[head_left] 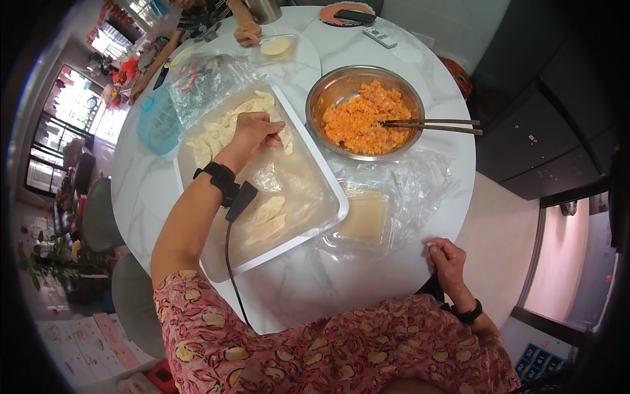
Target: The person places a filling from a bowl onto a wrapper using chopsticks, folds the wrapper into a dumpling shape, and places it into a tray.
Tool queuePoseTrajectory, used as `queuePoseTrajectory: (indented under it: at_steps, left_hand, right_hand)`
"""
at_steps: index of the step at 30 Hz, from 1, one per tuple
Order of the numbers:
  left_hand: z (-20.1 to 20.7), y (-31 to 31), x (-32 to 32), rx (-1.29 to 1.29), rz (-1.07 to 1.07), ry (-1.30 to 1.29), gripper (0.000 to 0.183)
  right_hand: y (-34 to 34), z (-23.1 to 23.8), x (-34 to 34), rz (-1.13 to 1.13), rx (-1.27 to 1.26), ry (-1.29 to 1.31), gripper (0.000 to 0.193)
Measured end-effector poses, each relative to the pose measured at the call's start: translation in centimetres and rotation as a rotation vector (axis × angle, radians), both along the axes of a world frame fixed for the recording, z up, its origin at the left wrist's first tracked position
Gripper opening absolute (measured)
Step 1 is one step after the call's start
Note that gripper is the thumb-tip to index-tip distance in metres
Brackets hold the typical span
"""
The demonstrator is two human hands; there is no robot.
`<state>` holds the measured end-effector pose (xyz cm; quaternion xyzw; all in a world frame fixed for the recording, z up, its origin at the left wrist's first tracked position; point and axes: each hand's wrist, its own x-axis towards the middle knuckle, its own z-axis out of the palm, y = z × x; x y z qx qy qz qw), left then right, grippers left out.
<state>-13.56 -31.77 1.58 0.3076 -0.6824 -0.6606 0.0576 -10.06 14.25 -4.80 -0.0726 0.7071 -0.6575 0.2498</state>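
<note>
My left hand [252, 134] is over the white tray [308, 226], its fingers pinched together. Just below its fingertips is a pale folded dumpling [287, 140]; I cannot tell whether the fingers grip it. More dumplings [213, 131] lie close together at the tray's far end, and a few others [266, 220] sit near its front. My right hand [448, 262] is at the table's right front edge with curled fingers; what they hold, if anything, is hidden. Closest to it is a stack of square wrappers [364, 215] on clear plastic.
A steel bowl [314, 125] of orange filling [367, 121] with chopsticks [440, 125] stands right of the tray. Across the table, another person's hand [248, 34] rests by round wrappers [276, 47]. A remote [379, 37], a phone [354, 16] and a blue mesh basket [157, 121] are also there.
</note>
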Motion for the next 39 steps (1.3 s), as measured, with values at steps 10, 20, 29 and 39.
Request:
queuePoseTrajectory:
  at_steps: [10, 20, 29, 39]
  left_hand:
    - [-0.6, 0.1, -0.9, 0.029, 0.067, 0.069, 0.026]
    - [2.5, 0.4, 1.9, -0.113, -0.097, 0.182, 0.058]
    - [10.3, 8.1, 13.8, -0.591, -0.356, 0.029, 0.024]
    - [2.9, 21.0, 21.1, -0.227, -0.510, 0.236, 0.031]
  right_hand:
    - [-0.1, 0.3, 0.9, 0.011, -0.011, -0.003, 0.016]
    - [-0.3, 0.1, 1.4, 0.068, 0.063, 0.107, 0.014]
    - [0.0, 0.5, 1.7, 0.027, -0.052, 0.058, 0.014]
    - [-2.3, 5.1, -1.5, 0.160, 0.066, 0.529, 0.017]
